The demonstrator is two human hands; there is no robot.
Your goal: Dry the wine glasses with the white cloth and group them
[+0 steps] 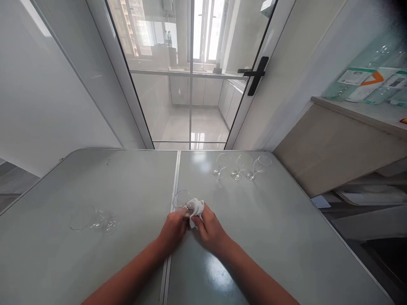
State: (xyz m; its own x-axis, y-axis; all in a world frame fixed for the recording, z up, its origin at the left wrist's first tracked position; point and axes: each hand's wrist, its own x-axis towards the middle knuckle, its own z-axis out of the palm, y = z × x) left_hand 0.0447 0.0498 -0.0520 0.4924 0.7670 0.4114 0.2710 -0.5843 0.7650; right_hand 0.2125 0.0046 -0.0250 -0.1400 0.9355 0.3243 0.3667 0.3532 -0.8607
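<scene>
Over the table's middle seam, my left hand point(174, 228) is closed on a clear wine glass point(181, 198), which is tilted with its bowl pointing away to the left. My right hand point(210, 228) pinches a white cloth point(196, 206) against the lower end of the same glass. The cloth wraps around that part, so the stem and foot are mostly hidden by it and by my fingers. On the left of the table, more clear stemmed glassware point(100, 220) lies on its side.
Three stemmed glasses point(236, 167) stand at the far right of the grey table point(133, 182). Behind it is a glass door with a black handle point(256, 75). To the right, a wooden shelf unit point(346, 140) bears wrapped plastic bottles point(372, 82).
</scene>
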